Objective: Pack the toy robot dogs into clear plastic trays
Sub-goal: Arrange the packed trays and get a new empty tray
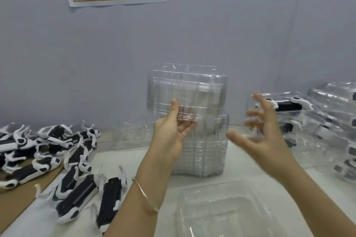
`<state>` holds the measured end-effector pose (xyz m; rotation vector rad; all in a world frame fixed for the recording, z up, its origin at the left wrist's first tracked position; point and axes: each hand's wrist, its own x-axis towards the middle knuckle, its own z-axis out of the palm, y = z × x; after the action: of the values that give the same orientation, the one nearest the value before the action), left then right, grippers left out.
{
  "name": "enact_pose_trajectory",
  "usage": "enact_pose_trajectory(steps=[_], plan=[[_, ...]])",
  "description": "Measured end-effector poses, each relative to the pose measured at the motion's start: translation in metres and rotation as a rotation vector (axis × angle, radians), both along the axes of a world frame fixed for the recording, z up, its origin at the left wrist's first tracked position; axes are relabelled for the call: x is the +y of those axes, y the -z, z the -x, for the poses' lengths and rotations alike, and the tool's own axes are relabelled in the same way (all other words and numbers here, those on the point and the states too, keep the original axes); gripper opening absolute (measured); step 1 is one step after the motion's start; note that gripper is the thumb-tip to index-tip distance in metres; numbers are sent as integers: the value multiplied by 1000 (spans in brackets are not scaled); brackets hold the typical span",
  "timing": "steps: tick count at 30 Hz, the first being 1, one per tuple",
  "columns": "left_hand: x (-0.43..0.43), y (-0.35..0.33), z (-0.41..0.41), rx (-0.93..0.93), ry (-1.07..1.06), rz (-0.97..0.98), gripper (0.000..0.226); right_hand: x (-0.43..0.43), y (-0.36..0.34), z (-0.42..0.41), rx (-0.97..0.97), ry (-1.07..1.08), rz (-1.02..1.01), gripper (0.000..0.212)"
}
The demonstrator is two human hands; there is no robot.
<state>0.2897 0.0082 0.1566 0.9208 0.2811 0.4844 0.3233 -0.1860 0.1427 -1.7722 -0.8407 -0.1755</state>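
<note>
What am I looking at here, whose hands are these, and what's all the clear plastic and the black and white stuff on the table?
There is no machine here. This is one picture from a camera worn on a person's head, looking forward and down at their own two bare hands. The left hand holds a clear tray raised above a stack of empty trays, with the thumb in front and the fingers behind the plastic. The right hand is open with its fingers spread; it is blurred and holds nothing. On the left of the table lie loose toy robot dogs, black and white. On the right stand packed trays with dogs inside. Another empty tray lies nearest the camera.
</note>
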Motion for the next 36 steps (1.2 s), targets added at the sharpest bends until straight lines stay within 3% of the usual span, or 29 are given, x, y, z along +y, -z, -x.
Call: enact_pose_trajectory(steps=[2,4,8,11,12,14,16,17,18,20,22,32,36], plan=[[-3,10,7,86,133,-102,56,17,-21,-23,-38,57,-50,117],[-5,15,7,137,201,-121,64,34,-25,-32,-15,10,-63,126],[-1,13,2,214,266,-122,63,50,-23,-55,-128,55,-76,90],[7,15,2,402,287,-430,77,48,-22,-63,-135,103,-104,78],[12,19,3,462,205,-596,81,46,-21,-66,-119,97,-98,77],[27,25,4,461,-188,-849,69,45,-21,-69,-99,86,-71,78],[41,24,8,262,-655,-851,53,45,-23,-70,-105,114,-25,79],[47,22,8,154,-770,-819,52,45,-24,-72,-108,127,-5,79],[53,18,5,79,-746,-815,58,45,-27,-73,-106,135,5,79],[56,12,-7,44,-406,-866,96,45,-32,-76,-113,158,18,81],[54,7,-17,56,-141,-900,114,46,-35,-79,-139,192,36,82],[62,29,-17,138,-63,-950,121,49,-37,-74,-70,144,158,89],[68,31,-7,100,-3,-881,123,43,-35,-72,-76,143,207,107]])
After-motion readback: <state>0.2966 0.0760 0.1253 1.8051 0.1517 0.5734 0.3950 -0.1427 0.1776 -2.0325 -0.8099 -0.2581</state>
